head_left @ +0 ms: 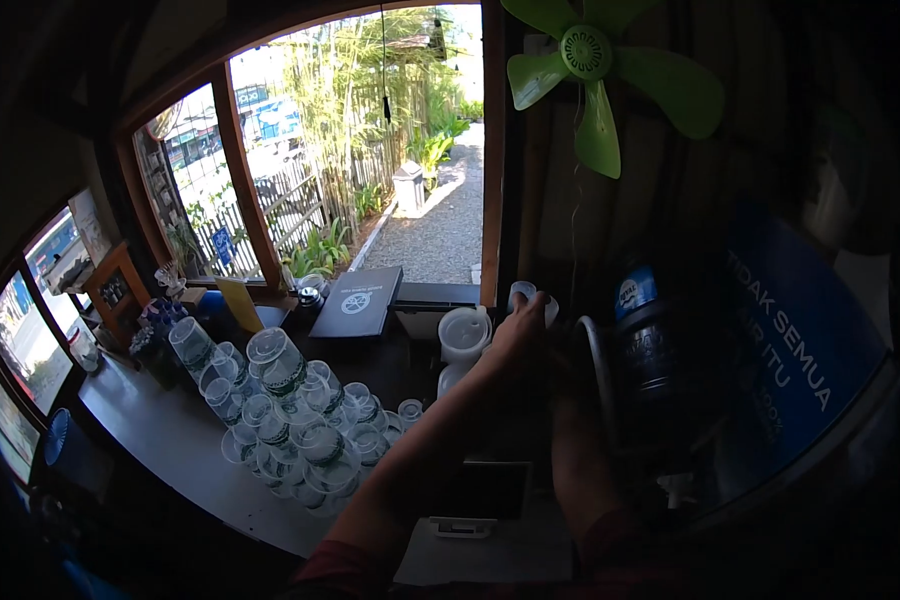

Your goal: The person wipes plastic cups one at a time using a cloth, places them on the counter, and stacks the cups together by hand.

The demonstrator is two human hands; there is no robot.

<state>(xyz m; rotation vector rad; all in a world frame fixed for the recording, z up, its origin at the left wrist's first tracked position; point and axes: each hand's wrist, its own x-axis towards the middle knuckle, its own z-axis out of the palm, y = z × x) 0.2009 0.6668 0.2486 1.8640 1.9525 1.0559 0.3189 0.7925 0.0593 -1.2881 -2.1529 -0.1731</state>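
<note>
My left hand [516,345] reaches forward to the back of the counter, its fingers closed around a small translucent plastic cup [521,291]. Another pale, cup-like piece [550,311] shows just right of those fingers. Close beside it is my right hand [568,368], in deep shadow, so its fingers and anything in them cannot be made out. To the left of my left hand stands a white lidded tub [464,334], with a second pale container [454,378] below it.
Stacks of clear plastic cups [300,425] crowd the counter [160,440] on the left. A dark menu-like folder [358,302] lies by the window. A water gallon bottle [650,345] and a blue sign [785,350] are at right. A green fan [585,52] hangs above. A flat dark device [485,490] sits below my arms.
</note>
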